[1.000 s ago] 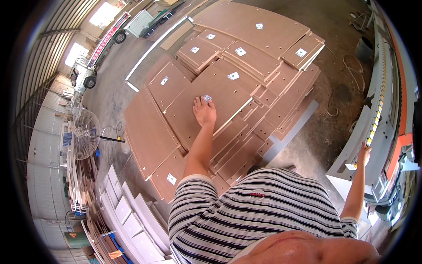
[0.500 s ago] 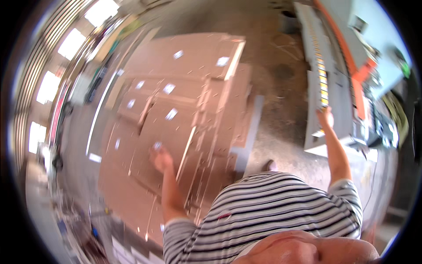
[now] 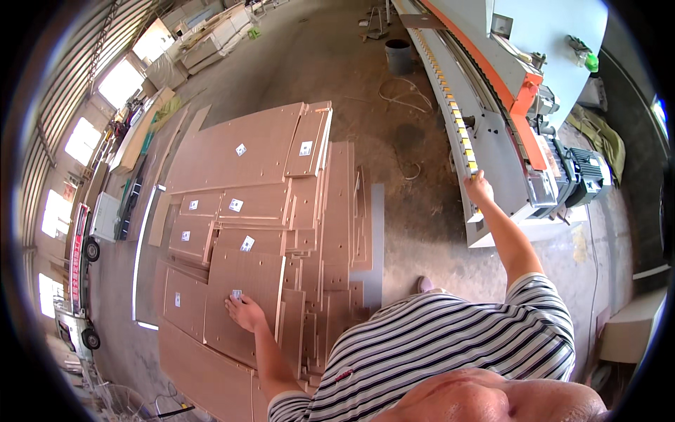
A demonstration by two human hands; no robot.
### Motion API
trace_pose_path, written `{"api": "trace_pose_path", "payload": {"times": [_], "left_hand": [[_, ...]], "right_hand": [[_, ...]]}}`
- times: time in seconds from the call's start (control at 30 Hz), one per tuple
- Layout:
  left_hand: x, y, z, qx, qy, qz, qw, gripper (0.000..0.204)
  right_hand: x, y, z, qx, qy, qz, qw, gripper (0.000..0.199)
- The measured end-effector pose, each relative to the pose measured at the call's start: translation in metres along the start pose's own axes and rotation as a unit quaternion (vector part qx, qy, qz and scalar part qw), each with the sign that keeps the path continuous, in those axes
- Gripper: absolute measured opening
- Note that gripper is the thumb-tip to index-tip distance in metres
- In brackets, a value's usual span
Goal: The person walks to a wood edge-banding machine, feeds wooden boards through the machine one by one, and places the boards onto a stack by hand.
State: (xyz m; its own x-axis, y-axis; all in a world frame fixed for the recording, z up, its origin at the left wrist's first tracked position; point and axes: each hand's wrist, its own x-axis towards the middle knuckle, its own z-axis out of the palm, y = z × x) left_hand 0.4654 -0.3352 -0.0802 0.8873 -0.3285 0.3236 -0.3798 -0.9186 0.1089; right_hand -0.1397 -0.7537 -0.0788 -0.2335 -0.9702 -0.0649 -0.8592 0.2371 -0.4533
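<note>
While the long edge-banding machine [image 3: 492, 105] runs down the right side of the hall, a broad stack of brown panels [image 3: 267, 211] fills the floor to the left. On its near part lies the top panel [image 3: 246, 295], grained and tagged with a small white label [image 3: 237, 294]. The left hand [image 3: 245, 311] lies flat on it, fingers spread, touching that label. The right hand [image 3: 479, 190] grips the machine's near end, fingers curled around its edge. A firm, square grip would likely lift the panel cleanly.
</note>
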Motion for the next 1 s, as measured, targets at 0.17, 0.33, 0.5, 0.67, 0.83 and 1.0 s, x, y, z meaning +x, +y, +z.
{"api": "trace_pose_path", "payload": {"times": [0.17,0.33,0.5,0.67,0.83,1.0], "left_hand": [[-0.001,0.006,-0.006,-0.017,-0.003,0.002,1.000,0.046],[-0.002,-0.002,0.000,0.005,0.013,0.004,1.000,0.046],[-0.005,-0.005,-0.002,0.004,0.036,0.025,0.999,0.046],[0.003,-0.001,0.011,0.027,0.051,0.023,0.998,0.046],[0.001,-0.006,0.006,0.016,0.040,0.008,0.999,0.046],[0.002,-0.008,0.012,0.008,0.036,0.012,0.999,0.045]], "right_hand": [[0.001,0.015,0.005,-0.024,-0.010,-0.020,0.999,0.053],[-0.009,0.007,0.001,0.006,0.002,-0.008,1.000,0.049],[0.003,0.023,0.020,-0.001,0.023,-0.028,0.999,0.047],[0.005,0.023,0.013,-0.020,0.029,-0.013,0.999,0.053],[0.009,0.021,0.021,-0.015,0.025,-0.026,0.999,0.051],[0.019,0.037,0.026,-0.041,0.024,-0.056,0.997,0.053]]}}
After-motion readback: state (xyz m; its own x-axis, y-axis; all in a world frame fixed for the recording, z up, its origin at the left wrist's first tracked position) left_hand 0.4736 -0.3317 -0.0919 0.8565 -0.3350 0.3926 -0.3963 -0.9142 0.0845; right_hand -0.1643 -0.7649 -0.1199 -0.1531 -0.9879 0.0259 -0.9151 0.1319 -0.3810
